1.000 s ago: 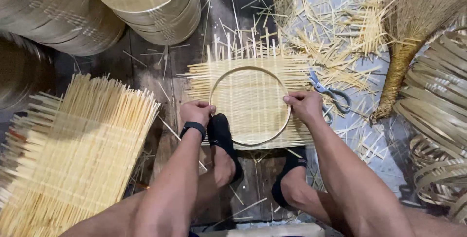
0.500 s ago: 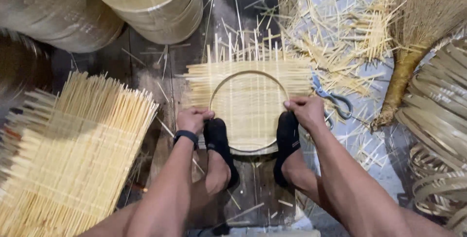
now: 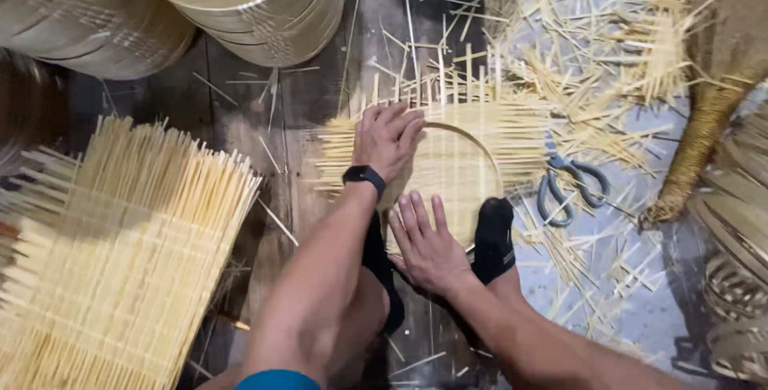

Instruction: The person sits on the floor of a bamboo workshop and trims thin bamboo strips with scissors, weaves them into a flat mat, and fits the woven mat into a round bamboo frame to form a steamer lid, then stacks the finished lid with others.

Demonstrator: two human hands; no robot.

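Both hands lie flat with fingers spread, gripping nothing: left hand on the upper left rim, right hand on the lower edge of the pale woven bamboo-strip mat with a thin round hoop, which sits on the dark plank floor. Black-socked feet pin its near edge. Big loose slat mat lies left, grey metal scissors right.

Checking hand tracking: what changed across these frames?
Both hands left the hoop's side edges. Left hand now lies flat on the woven mat's upper left, right hand flat on its near edge. Feet stay on the mat; scissors unmoved.
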